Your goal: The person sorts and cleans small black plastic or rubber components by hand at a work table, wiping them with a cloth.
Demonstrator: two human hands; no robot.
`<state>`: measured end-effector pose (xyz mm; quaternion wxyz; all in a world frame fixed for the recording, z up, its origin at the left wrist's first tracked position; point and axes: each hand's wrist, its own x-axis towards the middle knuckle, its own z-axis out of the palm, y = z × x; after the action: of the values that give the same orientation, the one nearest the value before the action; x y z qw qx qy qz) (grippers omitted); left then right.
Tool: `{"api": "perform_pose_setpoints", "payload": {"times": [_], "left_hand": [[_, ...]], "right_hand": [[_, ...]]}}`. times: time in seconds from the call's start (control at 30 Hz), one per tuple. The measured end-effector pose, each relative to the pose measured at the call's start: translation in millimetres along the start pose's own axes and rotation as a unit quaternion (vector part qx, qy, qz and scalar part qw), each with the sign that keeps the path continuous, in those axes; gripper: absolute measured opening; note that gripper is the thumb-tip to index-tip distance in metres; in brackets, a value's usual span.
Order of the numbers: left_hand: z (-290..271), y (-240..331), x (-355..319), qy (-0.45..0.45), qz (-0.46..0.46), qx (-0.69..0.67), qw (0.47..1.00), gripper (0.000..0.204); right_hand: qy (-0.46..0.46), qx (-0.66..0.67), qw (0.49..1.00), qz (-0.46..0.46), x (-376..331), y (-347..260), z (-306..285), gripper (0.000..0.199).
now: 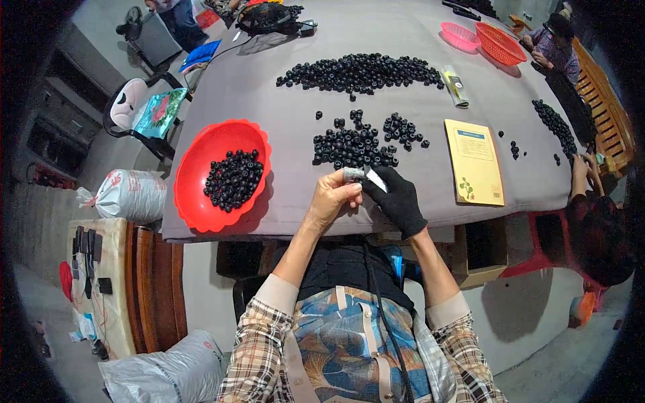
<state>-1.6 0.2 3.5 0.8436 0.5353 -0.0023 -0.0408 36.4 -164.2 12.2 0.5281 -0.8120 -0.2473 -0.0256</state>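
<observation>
A grey cloth (pixel 282 87) covers the table, scattered with black beads (pixel 349 144). On the left a bright red scalloped bowl (pixel 195 181) holds more. The right hand (pixel 398 196) wears a black glove (the left hand (pixel 330 196) is bare). To the right lies a yellow booklet (pixel 474 161); far right sit pink (pixel 459 35) and orange baskets (pixel 500 43).

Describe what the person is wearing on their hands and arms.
The left hand is bare. The right hand wears a black knit glove. Both arms have plaid shirt sleeves pushed up, with beige cuffs showing near the elbows.
</observation>
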Motion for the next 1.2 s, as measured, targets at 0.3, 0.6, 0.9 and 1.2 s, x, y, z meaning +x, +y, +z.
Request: {"api": "perform_pose_setpoints", "payload": {"times": [0.3,0.6,0.9,1.2], "left_hand": [[-1.1,0.0,0.6,-0.005,-0.013,-0.043,0.999,0.014],[-3.1,-0.7,-0.6,-0.051,-0.016,-0.016,0.998,0.011],[1.8,1.7,-7.0,0.003,0.033,0.102,0.994,0.014],[2.0,-1.6,-2.8,-0.017,-0.008,0.029,0.999,0.013]], "right_hand": [[-0.002,-0.024,0.999,0.03,-1.7,-1.9,2.6,0.03],[0.006,0.055,0.998,0.023,-1.9,-6.1,0.4,0.029],[-0.011,0.05,0.999,0.02,-2.1,1.0,1.3,0.031],[-0.032,0.063,0.997,0.04,-2.4,4.5,-0.2,0.034]]}}
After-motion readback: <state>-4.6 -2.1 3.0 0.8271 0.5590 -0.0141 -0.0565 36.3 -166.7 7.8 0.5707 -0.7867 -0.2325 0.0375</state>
